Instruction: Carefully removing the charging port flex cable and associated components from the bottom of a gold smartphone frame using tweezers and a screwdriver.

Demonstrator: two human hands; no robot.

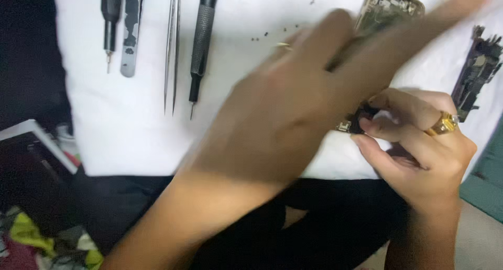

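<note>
I see my left hand (293,118) stretched flat and blurred across the white cloth (131,128), fingers open, gripping nothing, covering most of the opened phone chassis (390,5). Just right of that chassis's lower end, my right hand (419,149), wearing a gold ring (444,124), pinches a small dark component (359,120). Left of the chassis lie tweezers (172,50) and a screwdriver (201,45).

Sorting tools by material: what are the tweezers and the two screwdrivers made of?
Tweezers: bare metal, likely steel, going by the thin silvery shiny blades. Screwdrivers: dark handles, the first with knurled grip, probably metal; thin metal tips. Blur leaves the finish uncertain.
</note>
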